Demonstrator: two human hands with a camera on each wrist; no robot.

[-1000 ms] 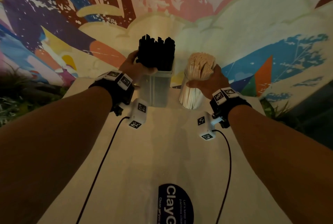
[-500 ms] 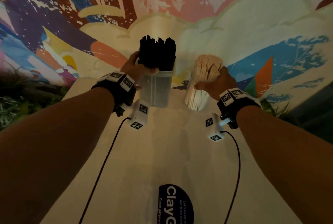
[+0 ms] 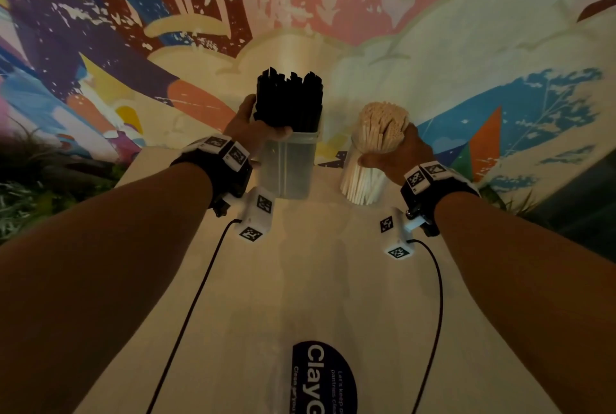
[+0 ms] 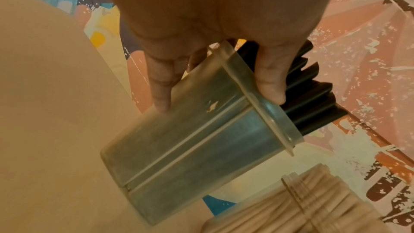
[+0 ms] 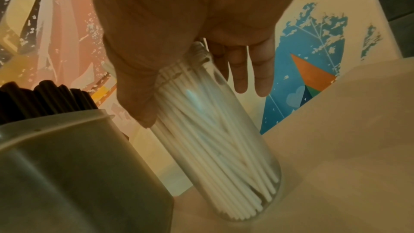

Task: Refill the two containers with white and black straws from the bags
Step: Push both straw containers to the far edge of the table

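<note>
A square translucent container packed with black straws stands at the far end of the beige table. My left hand grips it at the rim, thumb on the near side; the left wrist view has my fingers along its wall. To its right a round clear jar holds white straws that stick out above it. My right hand grips the jar near its top. In the right wrist view the jar has its base on the table.
A painted mural wall rises right behind the containers. A dark oval sticker lies on the table near me. Thin black cables run from both wrist cameras across the table. The table narrows toward the wall, with plants off its left edge.
My right hand has moved the jar of white straws a little to the right, away from the black straw container. The left hand and its container have stayed put.
</note>
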